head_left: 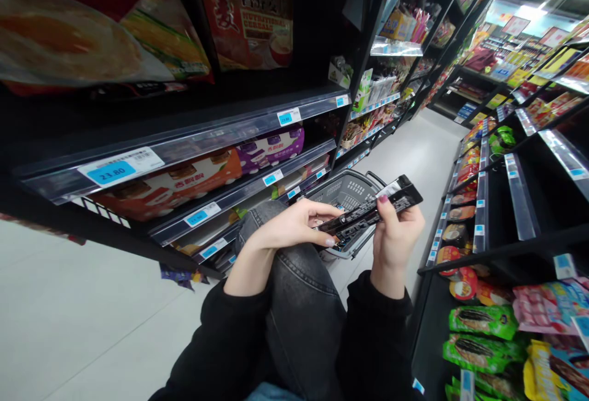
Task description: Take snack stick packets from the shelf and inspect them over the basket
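Head view: I've got both hands on one black packet, one at each end. Left hand (299, 223) pinches the near end loosely, thumb below, fingers along the upper edge. Right hand (398, 232) clamps the far end, thumb pressed on top, fingers curled behind. Black packet (356, 217) is in the air between them, tilted and nearly edge-on to me; in view it overlaps the grey basket (338, 189) on the floor (115, 303). Can't tell how high above the rim.

Risks, my read: wrapper looks slick, so a slack left pinch could let that end slip and swing. If both let go, it likely hits the basket or glances off the rim to the floor. Pulling the ends apart could strain the wrapper. Left forearm is close to the bent knee (304, 278); a knee shift could jog the grip. Shelf (197, 143) edge sits left; a wide left elbow might clip it.
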A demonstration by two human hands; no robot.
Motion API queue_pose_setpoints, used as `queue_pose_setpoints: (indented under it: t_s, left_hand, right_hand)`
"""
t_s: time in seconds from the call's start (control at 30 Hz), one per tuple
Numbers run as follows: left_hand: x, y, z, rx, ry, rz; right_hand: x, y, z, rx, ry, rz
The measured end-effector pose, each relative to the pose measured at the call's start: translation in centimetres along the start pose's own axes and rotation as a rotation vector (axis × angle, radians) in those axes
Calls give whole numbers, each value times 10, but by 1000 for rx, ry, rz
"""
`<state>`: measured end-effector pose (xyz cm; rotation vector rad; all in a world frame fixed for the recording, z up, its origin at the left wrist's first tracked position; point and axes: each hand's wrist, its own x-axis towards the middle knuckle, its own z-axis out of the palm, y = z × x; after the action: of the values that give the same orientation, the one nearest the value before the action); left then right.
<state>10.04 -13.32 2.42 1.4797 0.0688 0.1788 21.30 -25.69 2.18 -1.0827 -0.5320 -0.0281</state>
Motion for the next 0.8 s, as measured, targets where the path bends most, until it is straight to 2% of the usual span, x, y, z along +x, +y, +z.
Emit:
queue_pose_setpoints:
  t_s: [0.07, 0.13, 0.17, 0.23, 0.33, 0.43, 0.53, 0.63, 0.8]
  left_hand:
    - [-1, -3, -6, -32, -28, 6]
    - [1, -8, -9, -94, 35, 10]
    - [3, -10, -9, -148, 108, 22]
    - [9, -15, -8, -297, 331, 83]
    - [19, -19, -5, -489, 661, 247]
    - [24, -21, -5, -580, 825, 413]
    - [24, -22, -12, -718, 960, 552]
    - [21, -21, -22, -838, 1013, 644]
    - [12, -9, -30, -893, 956, 627]
  right_hand:
    - [0, 0, 4, 62, 134, -26]
    - [2, -1, 7, 121, 215, -27]
    - [3, -1, 7, 151, 231, -20]
    - [4, -1, 6, 200, 210, 2]
    - [4, 3, 2, 212, 92, 38]
    - [3, 10, -3, 131, -42, 74]
    - [1, 14, -5, -51, -300, 125]
    - [0, 9, -2, -170, -556, 152]
    - [-2, 2, 4, -274, -757, 149]
